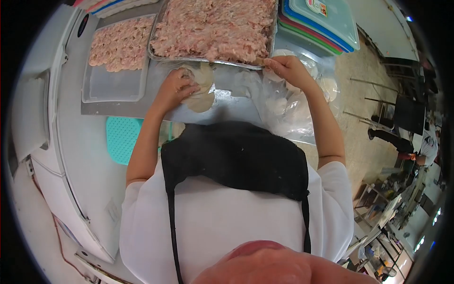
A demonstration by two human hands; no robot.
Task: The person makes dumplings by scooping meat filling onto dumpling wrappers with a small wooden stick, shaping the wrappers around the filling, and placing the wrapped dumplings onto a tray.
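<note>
Left hand at the dough rounds, right hand at the corner of the meat tray

The fingers of the left hand point(177, 86) are curled well inward and seem to have hold of a thin, pale scrap of dough, though how firmly cannot be told. Just beside them, thin, flat, off-white dough rounds point(201, 102) lie on the grey metal worktop point(172, 112). The fingers of the right hand point(289, 70) are drawn together in a pinch, apparently on a small tan, stick-like piece point(259, 61) at the near right corner of a large, shallow metal tray point(222, 62) heaped with pink minced meat point(213, 28).

Under the right forearm lies a clear, crinkled plastic bag point(295, 116) with more white rounds showing through. Left of the tray, a clear rectangular plastic container point(116, 90) holds close rows of pinkish portions. Right of the tray are stacked pale, blue, green and red plastic lids point(323, 21).

The step in hand looks like bringing meat and dough together. The next move probably calls for a light left hold, since such thin dough could tear, and a steady right pinch, kept clear of the tray's rim.
</note>
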